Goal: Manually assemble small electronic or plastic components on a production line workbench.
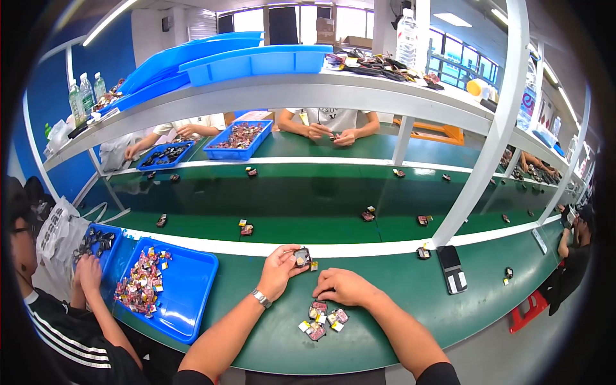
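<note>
Small dark parts (319, 319) by curled empty right hand (346, 287), left hand (280, 269) pinching dark square part (301, 257)

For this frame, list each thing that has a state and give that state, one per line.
left hand: raised off the bench, fingers pinched on a small dark part
right hand: resting on the green bench, fingers curled, whether it holds anything cannot be told
small packets: lying loose in a cluster by the right hand
blue tray: open, partly filled with a heap of small pieces
dark flat device: lying flat on the bench
</note>
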Action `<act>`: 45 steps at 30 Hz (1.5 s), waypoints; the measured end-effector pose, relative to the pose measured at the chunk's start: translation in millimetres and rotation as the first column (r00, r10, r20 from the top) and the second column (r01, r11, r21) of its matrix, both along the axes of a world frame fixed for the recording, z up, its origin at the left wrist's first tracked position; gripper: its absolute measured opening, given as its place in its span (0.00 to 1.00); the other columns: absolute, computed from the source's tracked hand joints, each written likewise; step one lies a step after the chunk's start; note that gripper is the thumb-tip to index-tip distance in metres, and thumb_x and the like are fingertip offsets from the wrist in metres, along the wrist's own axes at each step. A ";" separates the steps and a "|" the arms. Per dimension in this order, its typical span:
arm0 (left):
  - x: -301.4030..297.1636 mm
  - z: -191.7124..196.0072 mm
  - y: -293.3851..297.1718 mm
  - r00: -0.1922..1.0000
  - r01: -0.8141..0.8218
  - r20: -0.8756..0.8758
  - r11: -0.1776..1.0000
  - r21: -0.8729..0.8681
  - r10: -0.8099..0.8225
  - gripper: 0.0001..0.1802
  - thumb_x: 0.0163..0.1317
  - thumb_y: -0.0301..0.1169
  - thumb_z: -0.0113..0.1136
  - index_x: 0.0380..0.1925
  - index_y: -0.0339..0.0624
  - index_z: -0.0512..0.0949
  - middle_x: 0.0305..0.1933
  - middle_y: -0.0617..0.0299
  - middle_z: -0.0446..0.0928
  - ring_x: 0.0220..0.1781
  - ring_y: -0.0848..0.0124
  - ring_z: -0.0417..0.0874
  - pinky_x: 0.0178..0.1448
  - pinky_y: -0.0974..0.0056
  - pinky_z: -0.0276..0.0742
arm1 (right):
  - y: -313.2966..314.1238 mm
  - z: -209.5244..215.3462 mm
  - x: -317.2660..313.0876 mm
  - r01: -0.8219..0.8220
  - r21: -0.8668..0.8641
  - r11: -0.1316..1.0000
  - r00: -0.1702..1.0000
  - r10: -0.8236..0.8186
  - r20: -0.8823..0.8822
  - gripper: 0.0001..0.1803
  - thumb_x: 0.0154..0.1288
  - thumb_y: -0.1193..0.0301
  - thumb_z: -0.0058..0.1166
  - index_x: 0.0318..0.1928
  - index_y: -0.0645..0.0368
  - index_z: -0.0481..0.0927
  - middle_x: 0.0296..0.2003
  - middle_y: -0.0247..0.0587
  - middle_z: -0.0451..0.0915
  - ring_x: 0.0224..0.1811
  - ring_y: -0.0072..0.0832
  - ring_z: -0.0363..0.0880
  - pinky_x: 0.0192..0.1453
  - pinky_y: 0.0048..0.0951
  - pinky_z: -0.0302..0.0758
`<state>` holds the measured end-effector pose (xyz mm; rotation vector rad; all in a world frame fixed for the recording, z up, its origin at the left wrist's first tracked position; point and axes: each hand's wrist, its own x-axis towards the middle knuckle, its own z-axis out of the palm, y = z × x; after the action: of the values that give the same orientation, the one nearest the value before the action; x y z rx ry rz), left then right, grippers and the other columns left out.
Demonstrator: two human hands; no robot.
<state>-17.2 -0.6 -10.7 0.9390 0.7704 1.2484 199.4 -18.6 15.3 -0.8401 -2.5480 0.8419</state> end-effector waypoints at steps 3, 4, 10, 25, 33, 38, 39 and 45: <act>0.1 1.2 -1.3 1.000 0.012 -0.014 1.000 -0.003 -0.012 0.14 0.70 0.20 0.43 0.54 0.32 0.68 0.53 0.50 0.75 0.53 0.65 0.80 0.58 0.60 0.83 | -2.7 -1.1 -3.5 -0.004 0.080 0.997 1.000 0.003 0.012 0.05 0.59 0.70 0.59 0.35 0.54 0.83 0.35 0.36 0.77 0.44 0.35 0.76 0.51 0.36 0.74; 0.4 1.4 -2.1 1.000 0.018 -0.022 1.000 -0.007 -0.018 0.14 0.71 0.20 0.43 0.54 0.32 0.68 0.54 0.50 0.75 0.53 0.65 0.80 0.58 0.60 0.83 | -2.3 -1.4 -4.0 -0.006 0.086 0.996 1.000 0.005 0.012 0.05 0.59 0.70 0.59 0.35 0.54 0.83 0.35 0.36 0.77 0.44 0.35 0.76 0.51 0.36 0.74; 1.1 -1.9 -2.0 0.999 0.037 -0.029 0.999 0.021 -0.036 0.14 0.71 0.19 0.42 0.55 0.33 0.68 0.54 0.52 0.75 0.54 0.65 0.80 0.59 0.60 0.83 | 1.3 1.3 2.3 0.162 -0.110 0.981 0.980 -0.173 -0.096 0.08 0.60 0.69 0.59 0.40 0.56 0.82 0.36 0.39 0.78 0.44 0.36 0.77 0.52 0.36 0.75; 4.9 3.5 -3.8 0.994 0.089 -0.063 0.996 0.000 -0.088 0.14 0.71 0.20 0.42 0.54 0.34 0.68 0.55 0.53 0.74 0.56 0.66 0.79 0.60 0.59 0.82 | 0.7 -1.9 -6.0 0.276 0.109 0.955 0.947 -0.252 -0.198 0.07 0.60 0.70 0.59 0.36 0.58 0.81 0.39 0.41 0.78 0.46 0.40 0.76 0.51 0.38 0.74; 0.4 0.5 -5.1 0.996 0.054 -0.066 0.998 0.014 -0.053 0.13 0.69 0.18 0.43 0.53 0.33 0.68 0.54 0.52 0.74 0.54 0.65 0.79 0.58 0.59 0.83 | -4.3 -7.7 -9.7 0.247 0.120 0.961 0.968 -0.238 -0.083 0.07 0.59 0.67 0.61 0.36 0.56 0.85 0.39 0.37 0.80 0.46 0.37 0.78 0.51 0.36 0.75; 2.7 -2.3 -1.1 0.997 0.017 -0.069 1.000 -0.007 -0.018 0.13 0.69 0.18 0.43 0.52 0.33 0.68 0.53 0.52 0.74 0.54 0.65 0.80 0.57 0.59 0.84 | -0.6 -11.4 -7.0 0.167 0.194 0.967 0.986 -0.160 -0.050 0.06 0.61 0.70 0.58 0.35 0.58 0.81 0.37 0.40 0.77 0.46 0.39 0.76 0.51 0.38 0.74; 2.7 -1.4 -1.7 0.997 0.021 -0.068 1.000 -0.006 -0.022 0.13 0.69 0.18 0.43 0.52 0.33 0.68 0.53 0.52 0.74 0.54 0.65 0.80 0.57 0.59 0.84 | -2.1 -9.1 -9.6 0.139 0.241 0.961 0.990 -0.131 -0.049 0.05 0.61 0.71 0.57 0.35 0.59 0.79 0.37 0.41 0.77 0.44 0.40 0.76 0.50 0.39 0.74; 8.8 10.2 -10.2 0.965 0.249 -0.059 0.964 -0.092 -0.254 0.15 0.71 0.21 0.43 0.56 0.32 0.67 0.54 0.53 0.74 0.53 0.65 0.81 0.59 0.59 0.82 | -4.1 10.6 -19.6 0.449 0.317 0.835 0.863 -0.315 -0.395 0.06 0.59 0.74 0.58 0.36 0.59 0.76 0.38 0.41 0.75 0.44 0.41 0.74 0.49 0.37 0.73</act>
<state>-8.4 -10.8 -0.5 0.9834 0.7277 0.9587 179.8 -22.7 25.9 -0.9431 -2.0443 0.2812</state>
